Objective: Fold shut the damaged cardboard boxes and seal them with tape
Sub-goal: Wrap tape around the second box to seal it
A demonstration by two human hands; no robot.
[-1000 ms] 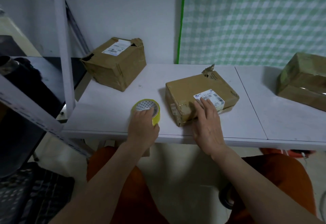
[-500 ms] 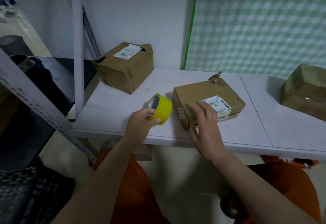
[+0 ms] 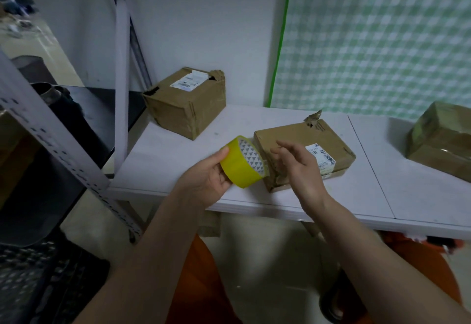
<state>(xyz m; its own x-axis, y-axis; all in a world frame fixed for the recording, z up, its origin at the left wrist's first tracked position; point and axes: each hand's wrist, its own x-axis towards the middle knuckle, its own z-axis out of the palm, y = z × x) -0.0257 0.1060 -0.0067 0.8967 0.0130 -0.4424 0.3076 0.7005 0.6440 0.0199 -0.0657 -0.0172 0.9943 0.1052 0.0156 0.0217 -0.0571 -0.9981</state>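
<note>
1. At far left I saw a grey rack [image 3: 51, 130] beside the white desk [image 3: 163, 160].
2. A torn box [image 3: 186, 101] sat at the desk's back left.
3. My left hand [image 3: 204, 183] held the yellow tape [image 3: 242, 164] above the desk edge, fingers curled round the roll.
4. My right hand [image 3: 299, 168] hovered just right of the tape, fingers loosely spread, holding nothing.
5. Behind it lay the flat box [image 3: 300, 137], far corner torn.
6. A third box [image 3: 441, 142] sat far right.
</note>
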